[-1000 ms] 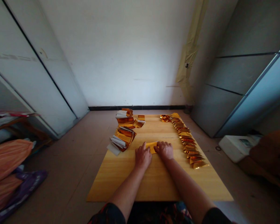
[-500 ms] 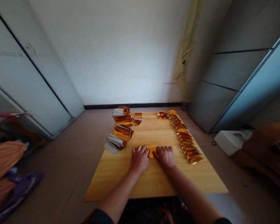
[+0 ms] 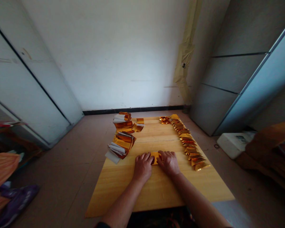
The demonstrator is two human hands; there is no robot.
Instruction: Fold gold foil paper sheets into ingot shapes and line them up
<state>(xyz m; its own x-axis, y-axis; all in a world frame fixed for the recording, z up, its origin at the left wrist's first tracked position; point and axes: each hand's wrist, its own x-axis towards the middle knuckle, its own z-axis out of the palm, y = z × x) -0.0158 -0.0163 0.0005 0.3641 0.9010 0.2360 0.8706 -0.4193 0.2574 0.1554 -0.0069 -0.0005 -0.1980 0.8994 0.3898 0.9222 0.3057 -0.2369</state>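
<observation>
A small folded gold-foil piece (image 3: pixel 155 158) lies flat.

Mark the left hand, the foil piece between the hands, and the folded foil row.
left hand (image 3: pixel 142 167), head view, back of the hand
foil piece (image 3: pixel 155 157), head view, exposed middle
folded foil row (image 3: pixel 188 142), head view, row's middle

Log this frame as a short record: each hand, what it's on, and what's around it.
Left hand: flat, fingers on the gold foil piece
Right hand: flat, fingers on the foil's other side
Surface: pale wooden board
Left of hands: gold-and-white paper bundles
Right of hands: overlapping row of folded gold foil pieces
</observation>
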